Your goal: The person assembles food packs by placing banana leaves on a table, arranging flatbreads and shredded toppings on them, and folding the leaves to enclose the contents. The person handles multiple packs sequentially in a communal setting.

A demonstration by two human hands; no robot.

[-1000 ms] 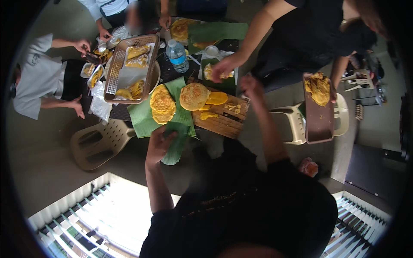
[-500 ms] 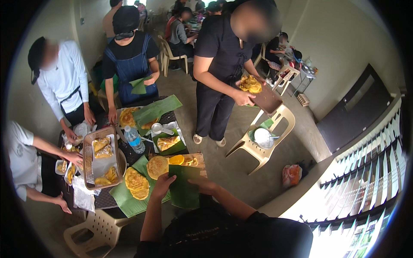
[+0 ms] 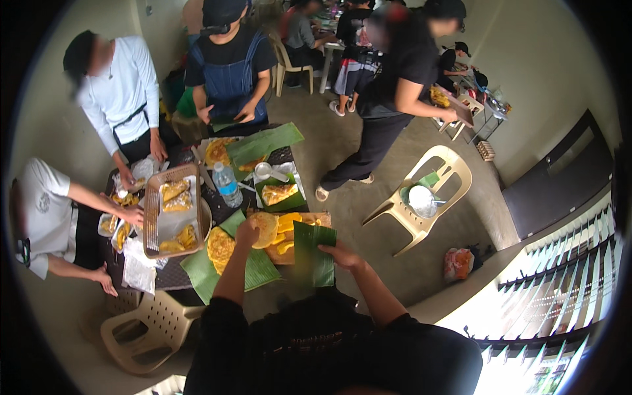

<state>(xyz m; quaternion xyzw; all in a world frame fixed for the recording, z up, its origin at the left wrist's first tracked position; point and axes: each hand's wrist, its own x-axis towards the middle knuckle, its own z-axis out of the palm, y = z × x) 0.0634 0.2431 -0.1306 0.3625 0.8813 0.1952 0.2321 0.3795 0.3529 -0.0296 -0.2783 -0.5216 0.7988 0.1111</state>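
At the near edge of the dark table (image 3: 174,280), my two hands are apart. My right hand (image 3: 345,255) pinches the right side of a green leaf piece (image 3: 316,250), held up in front of the wooden board (image 3: 282,259). My left hand (image 3: 246,233) is at the left edge of a round flatcake (image 3: 266,228) lying on that board; I can't tell whether its fingers grip it. The flatcake is pale gold with a browned, mottled top, and soft yellow slices (image 3: 286,226) lie just right of it. The leaf piece is dark green, smooth and straight-edged. To the left, more browned flatcakes (image 3: 218,245) rest on a broad leaf (image 3: 263,271).

A blue label wraps the water bottle (image 3: 226,189), and small pale lettering crosses my black shirt (image 3: 342,352) (upside down from where I look); the label is too small to make out. My left forearm (image 3: 232,273) covers part of the broad leaf, the leaf piece hides the board's right end, and its lower left dissolves into blur.
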